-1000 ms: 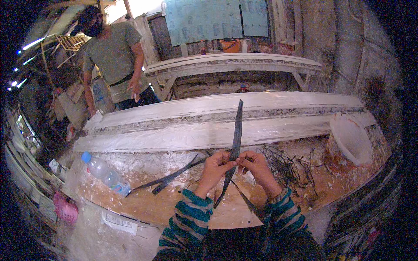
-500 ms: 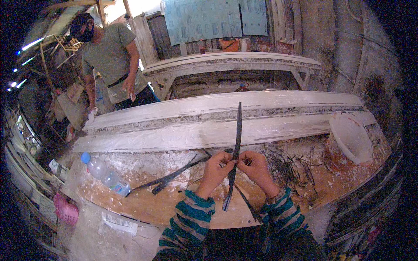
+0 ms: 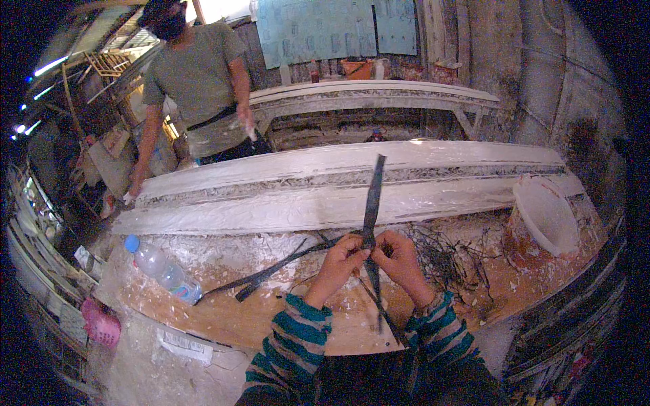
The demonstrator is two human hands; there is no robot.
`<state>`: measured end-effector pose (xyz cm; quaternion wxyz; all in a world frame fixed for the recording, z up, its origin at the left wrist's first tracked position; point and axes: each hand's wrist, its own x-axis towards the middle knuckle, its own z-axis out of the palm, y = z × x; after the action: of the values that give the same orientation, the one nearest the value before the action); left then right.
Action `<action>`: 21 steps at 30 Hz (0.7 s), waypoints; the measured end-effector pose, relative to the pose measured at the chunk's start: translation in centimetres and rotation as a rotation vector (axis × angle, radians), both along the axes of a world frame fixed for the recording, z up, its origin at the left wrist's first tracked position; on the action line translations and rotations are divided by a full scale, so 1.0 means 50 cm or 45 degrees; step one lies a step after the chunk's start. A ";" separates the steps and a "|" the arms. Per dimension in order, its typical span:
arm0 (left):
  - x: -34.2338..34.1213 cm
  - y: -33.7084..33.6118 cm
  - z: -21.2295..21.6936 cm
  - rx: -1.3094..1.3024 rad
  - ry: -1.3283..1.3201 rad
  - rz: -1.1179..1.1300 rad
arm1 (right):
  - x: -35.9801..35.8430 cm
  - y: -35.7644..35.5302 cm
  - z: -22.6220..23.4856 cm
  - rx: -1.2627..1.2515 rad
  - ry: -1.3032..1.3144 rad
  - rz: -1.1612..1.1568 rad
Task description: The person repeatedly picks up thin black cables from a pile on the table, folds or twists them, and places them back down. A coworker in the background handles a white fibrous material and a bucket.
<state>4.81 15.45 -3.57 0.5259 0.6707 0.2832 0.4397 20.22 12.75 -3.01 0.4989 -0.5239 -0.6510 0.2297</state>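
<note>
Over the near part of the table I hold a long, flat black strip [image 3: 372, 203] nearly upright, pinched at its middle. My left hand [image 3: 338, 262] has thumb and fingers closed on it. My right hand [image 3: 404, 265] grips it from the other side, fingers curled in; its fingertips are partly hidden. Below my hands the strip's lower end hangs down, and another thin dark strip slants toward the table edge. Loose black strips [image 3: 267, 273] lie on the wood to the left. Right of my right hand spreads a tangle of thin black strands [image 3: 453, 264].
A clear plastic bottle [image 3: 162, 273] with a blue cap lies at left. A white-smeared bucket [image 3: 547, 220] stands tilted at right. Long white-coated boards [image 3: 291, 203] run across the table. A co-worker [image 3: 196, 88] stands at the far left, one hand at the boards' end.
The black strip's top has tipped slightly right and its lower end swung right. My hands stay close together. The co-worker has moved nearer and to the right.
</note>
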 end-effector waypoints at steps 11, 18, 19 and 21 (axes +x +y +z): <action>-0.028 0.006 0.009 -0.216 -0.006 0.009 | -0.002 0.006 -0.012 -0.151 0.198 0.176; -0.121 0.019 0.021 -0.171 -0.738 0.156 | 0.015 0.015 -0.017 -0.290 -0.431 0.394; -0.140 0.019 0.024 -0.280 -1.061 0.175 | 0.017 0.014 -0.020 -0.310 -0.449 0.464; -0.186 0.022 0.033 -0.409 -1.585 -0.103 | 0.019 0.012 -0.026 -0.359 -0.559 0.534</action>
<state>-4.49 16.55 -1.94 0.7020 0.2132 -0.0382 0.6785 21.19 13.35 -4.29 0.2113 -0.4793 -0.7984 0.2970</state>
